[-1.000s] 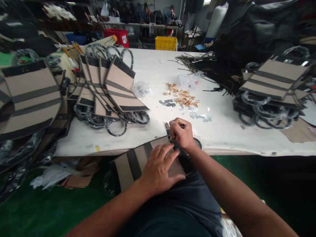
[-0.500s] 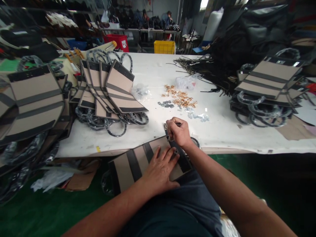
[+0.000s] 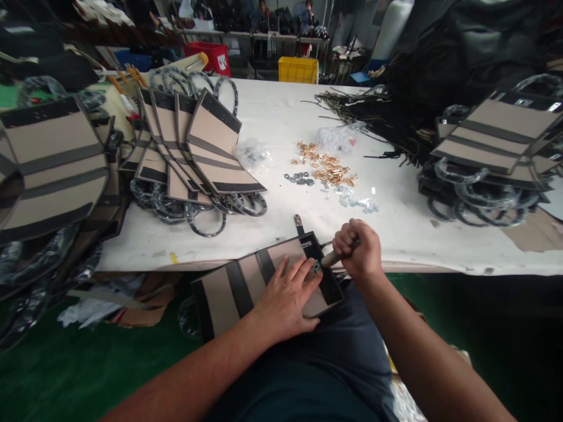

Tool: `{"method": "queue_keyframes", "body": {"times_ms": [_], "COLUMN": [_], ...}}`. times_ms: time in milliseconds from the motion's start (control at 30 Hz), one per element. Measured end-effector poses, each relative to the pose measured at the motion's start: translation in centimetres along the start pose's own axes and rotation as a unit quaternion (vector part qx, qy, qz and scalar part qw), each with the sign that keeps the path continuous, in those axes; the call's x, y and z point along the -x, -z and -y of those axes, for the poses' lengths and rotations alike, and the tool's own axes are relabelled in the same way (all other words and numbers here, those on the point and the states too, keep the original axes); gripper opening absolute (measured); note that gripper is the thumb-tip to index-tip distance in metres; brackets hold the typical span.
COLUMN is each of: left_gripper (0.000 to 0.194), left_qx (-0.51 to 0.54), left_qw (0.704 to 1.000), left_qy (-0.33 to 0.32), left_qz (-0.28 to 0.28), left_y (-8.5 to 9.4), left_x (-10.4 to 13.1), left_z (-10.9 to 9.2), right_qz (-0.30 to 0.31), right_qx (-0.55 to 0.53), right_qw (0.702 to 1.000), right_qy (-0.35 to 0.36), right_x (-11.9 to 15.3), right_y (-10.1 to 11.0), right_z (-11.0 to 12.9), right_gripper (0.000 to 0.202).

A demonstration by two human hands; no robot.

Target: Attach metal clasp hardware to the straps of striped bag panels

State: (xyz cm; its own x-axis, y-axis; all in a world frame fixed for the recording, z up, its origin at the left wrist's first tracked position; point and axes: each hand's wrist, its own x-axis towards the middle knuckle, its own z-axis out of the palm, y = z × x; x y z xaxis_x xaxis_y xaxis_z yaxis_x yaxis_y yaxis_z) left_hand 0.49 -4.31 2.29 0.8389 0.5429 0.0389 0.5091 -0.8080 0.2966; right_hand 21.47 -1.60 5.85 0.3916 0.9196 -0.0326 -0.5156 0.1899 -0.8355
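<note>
A beige panel with black bands lies tilted over the table's front edge and my lap. My left hand rests flat on it, fingers spread, fingertips beside a small metal plate on the black end strip. In my right hand is a tool with a thick rounded handle, its near end at the strip close to that plate. A second metal plate sits higher on the strip. Beyond the panel's top edge sticks out a black tab with a metal clasp.
Stacked panels with wrapped handles stand on the left and right of the white table. Gold clasps, grey plates, a plastic bag and black straps lie between them. People sit far back.
My right hand has moved right and slightly down from the clasp tab, and the thick-handled tool now shows in it. The clasp tab is uncovered. My left hand stays on the panel.
</note>
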Motion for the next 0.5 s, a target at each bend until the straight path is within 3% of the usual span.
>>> {"method": "queue_keyframes", "body": {"times_ms": [100, 267, 367, 500], "left_gripper": [0.095, 0.096, 0.095, 0.093], "left_qx": [0.002, 0.009, 0.016, 0.021], "left_qw": [1.0, 1.0, 1.0, 1.0], "left_qy": [-0.004, -0.006, -0.007, -0.008], "left_qz": [0.003, -0.004, -0.005, -0.005], "left_y": [0.0, 0.0, 0.0, 0.0], "left_x": [0.0, 0.1, 0.1, 0.1], "left_z": [0.1, 0.2, 0.3, 0.4], "right_qz": [-0.026, -0.056, -0.06, -0.014], "right_qx": [-0.035, -0.061, -0.056, 0.008], "right_qw": [0.999, 0.996, 0.997, 0.999], "right_qy": [-0.027, -0.012, -0.003, 0.032], "right_x": [-0.5, -1.1, -0.9, 0.3], "right_y": [1.1, 1.6, 1.2, -0.6], "right_z": [-0.4, -1.5, -1.6, -1.7], "right_gripper": [0.044, 0.047, 0.046, 0.044]}}
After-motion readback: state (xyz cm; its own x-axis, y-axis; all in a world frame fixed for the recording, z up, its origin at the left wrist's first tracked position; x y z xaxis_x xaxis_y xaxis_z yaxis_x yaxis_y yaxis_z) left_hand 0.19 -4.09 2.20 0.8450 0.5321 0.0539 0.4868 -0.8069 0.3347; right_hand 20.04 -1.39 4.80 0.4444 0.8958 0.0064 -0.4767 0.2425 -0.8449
